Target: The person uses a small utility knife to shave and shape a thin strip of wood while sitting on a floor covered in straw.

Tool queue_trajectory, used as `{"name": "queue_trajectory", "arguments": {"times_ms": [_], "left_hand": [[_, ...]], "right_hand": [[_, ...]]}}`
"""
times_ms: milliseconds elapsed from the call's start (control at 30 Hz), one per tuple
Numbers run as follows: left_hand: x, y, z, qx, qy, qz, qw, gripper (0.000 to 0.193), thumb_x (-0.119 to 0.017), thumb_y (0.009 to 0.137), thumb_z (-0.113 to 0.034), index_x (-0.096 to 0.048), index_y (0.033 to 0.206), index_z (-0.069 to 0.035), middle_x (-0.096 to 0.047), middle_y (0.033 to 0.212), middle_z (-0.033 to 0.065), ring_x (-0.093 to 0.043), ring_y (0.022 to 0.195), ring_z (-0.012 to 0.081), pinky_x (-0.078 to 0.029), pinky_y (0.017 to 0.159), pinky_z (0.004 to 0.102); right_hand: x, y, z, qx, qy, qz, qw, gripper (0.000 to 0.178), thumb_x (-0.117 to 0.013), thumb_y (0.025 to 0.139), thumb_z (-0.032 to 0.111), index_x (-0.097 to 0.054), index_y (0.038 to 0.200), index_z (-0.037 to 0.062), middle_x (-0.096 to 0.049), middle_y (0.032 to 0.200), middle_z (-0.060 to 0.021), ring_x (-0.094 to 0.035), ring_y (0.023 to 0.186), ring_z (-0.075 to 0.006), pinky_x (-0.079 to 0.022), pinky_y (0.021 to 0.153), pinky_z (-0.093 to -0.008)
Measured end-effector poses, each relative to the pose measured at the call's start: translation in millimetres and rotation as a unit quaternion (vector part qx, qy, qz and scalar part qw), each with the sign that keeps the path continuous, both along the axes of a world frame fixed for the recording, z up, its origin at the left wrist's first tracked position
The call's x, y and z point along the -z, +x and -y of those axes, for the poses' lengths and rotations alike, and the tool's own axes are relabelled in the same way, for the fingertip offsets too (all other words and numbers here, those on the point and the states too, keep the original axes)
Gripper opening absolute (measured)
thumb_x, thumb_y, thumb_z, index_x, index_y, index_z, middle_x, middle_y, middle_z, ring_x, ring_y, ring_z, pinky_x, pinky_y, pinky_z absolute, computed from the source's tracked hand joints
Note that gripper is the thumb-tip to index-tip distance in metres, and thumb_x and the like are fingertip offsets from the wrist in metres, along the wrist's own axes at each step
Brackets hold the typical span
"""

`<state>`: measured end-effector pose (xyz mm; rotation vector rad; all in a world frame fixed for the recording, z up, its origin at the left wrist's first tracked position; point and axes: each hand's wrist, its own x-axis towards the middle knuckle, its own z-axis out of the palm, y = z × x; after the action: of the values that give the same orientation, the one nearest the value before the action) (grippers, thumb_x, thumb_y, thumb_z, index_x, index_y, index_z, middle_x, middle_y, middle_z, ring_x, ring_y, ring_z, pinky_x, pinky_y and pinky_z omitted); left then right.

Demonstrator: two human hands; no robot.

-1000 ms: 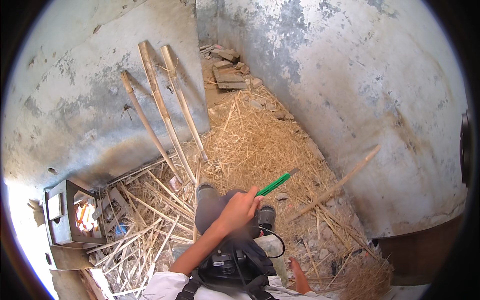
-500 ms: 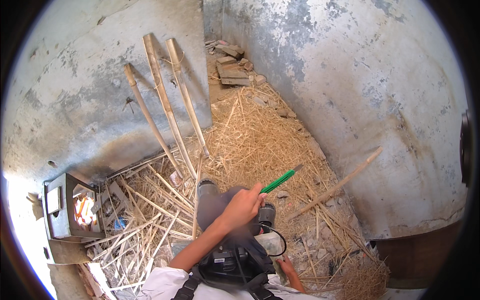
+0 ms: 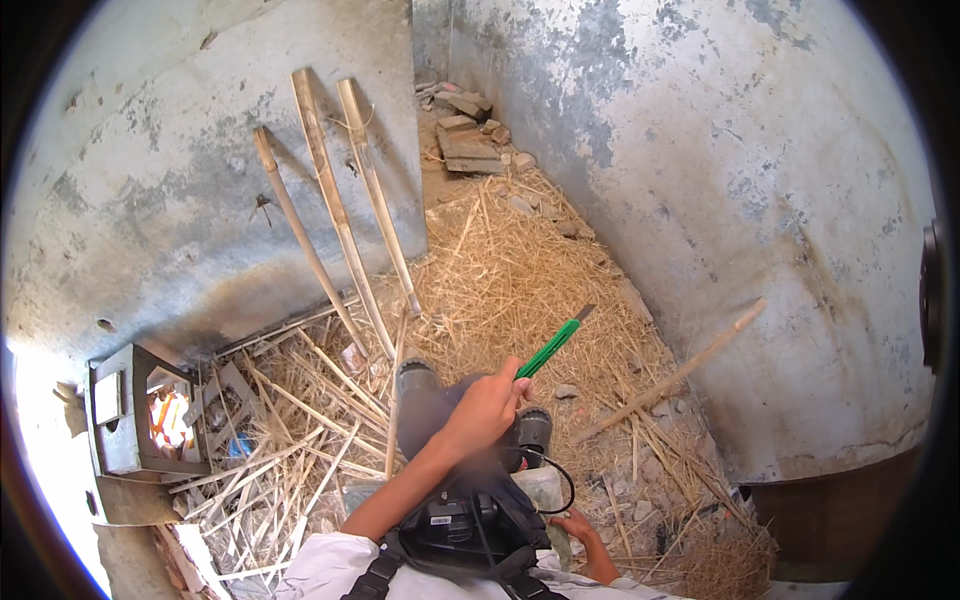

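Observation:
My left hand (image 3: 487, 402) is closed around the handle of a green utility knife (image 3: 548, 349). Its dull, greyish-brown blade points up and to the right, above the straw. Low at my right side, my right hand (image 3: 578, 526) hangs beside a pale greenish block (image 3: 540, 487). The fingers there stretch leftward, with no object visible in them; their tips are partly hidden by my body. My knees and dark shoes (image 3: 534, 428) lie under the left hand. A black cable (image 3: 571, 490) loops close to the right hand.
Three bamboo poles (image 3: 340, 220) lean on the left wall. Another stick (image 3: 680, 372) slants against the right wall. Straw (image 3: 520, 260) and split bamboo strips (image 3: 270, 470) cover the floor. Bricks (image 3: 468, 150) lie at the back; a metal box (image 3: 145, 410) stands at left.
The knife has tipped more upright, its blade shifting slightly left and up. My right hand has turned, its fingers now reaching left beside the block.

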<state>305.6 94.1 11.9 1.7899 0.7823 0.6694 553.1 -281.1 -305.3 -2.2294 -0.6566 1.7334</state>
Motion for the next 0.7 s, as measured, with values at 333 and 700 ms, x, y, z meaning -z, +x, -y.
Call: {"name": "queue_trajectory", "arguments": {"times_ms": [333, 700], "left_hand": [[6.6, 0.6, -19.8, 0.087, -0.005, -0.025, 0.996, 0.021, -0.049, 0.113, -0.021, -0.041, 0.115, -0.002, -0.072, 0.088, 0.0203, -0.072, 0.078, 0.0407, -0.054, 0.073, 0.0489], [19.0, -20.3, -80.5, 0.233, -0.022, -0.112, 0.966, 0.037, -0.055, 0.111, -0.037, -0.06, 0.125, -0.003, -0.077, 0.104, 0.0143, -0.073, 0.1, 0.0307, -0.054, 0.086, 0.0458]], "right_hand": [[-211.3, -2.4, -207.5, 0.17, 0.461, -0.099, 0.865, 0.051, -0.073, 0.094, 0.012, -0.05, 0.14, 0.0067, -0.06, 0.147, -0.0199, -0.063, 0.133, -0.033, -0.048, 0.114, -0.0452], [-276.4, -74.6, -336.9, -0.002, 0.545, -0.208, 0.812, 0.058, -0.069, 0.1, 0.021, -0.052, 0.151, 0.0001, -0.058, 0.15, -0.0164, -0.057, 0.139, -0.0272, -0.042, 0.118, -0.043]]}}
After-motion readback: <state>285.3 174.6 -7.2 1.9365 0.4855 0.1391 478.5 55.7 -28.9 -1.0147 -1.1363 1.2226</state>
